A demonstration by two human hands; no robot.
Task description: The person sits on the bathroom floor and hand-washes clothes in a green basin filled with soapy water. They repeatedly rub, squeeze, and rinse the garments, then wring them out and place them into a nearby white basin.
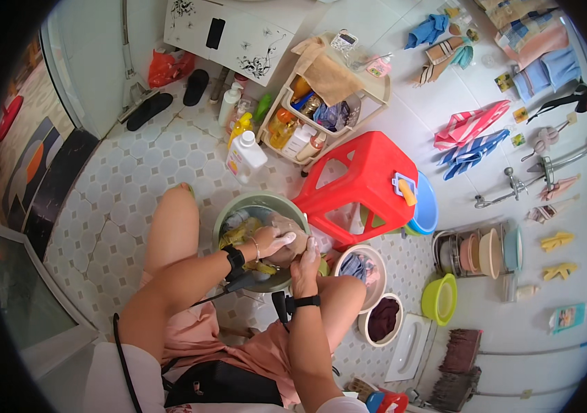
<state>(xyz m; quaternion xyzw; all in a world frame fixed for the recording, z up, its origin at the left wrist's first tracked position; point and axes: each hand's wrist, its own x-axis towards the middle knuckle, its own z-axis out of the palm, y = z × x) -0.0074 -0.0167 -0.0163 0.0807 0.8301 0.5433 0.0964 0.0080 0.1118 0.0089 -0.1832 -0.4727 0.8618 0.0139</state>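
Observation:
A greenish-grey basin (224,208) stands on the floor between my knees, with water and soaked clothes inside. My left hand (270,242) reaches into it, foam on the fingers, closed on a wet beige-brown garment (285,256). Beside it, at the basin's right rim, my right hand (308,260) grips the same garment, also with suds on it. Yellow-green cloth (240,230) lies in the water to the left of the garment. The garment's lower part is hidden in the basin.
A white detergent bottle (246,157) stands behind the basin. A red plastic stool (366,180) rises close on the right. Near my right knee are a bucket of clothes (381,275) and a smaller one with dark cloth (382,321). A shelf cart (335,89) stands farther back.

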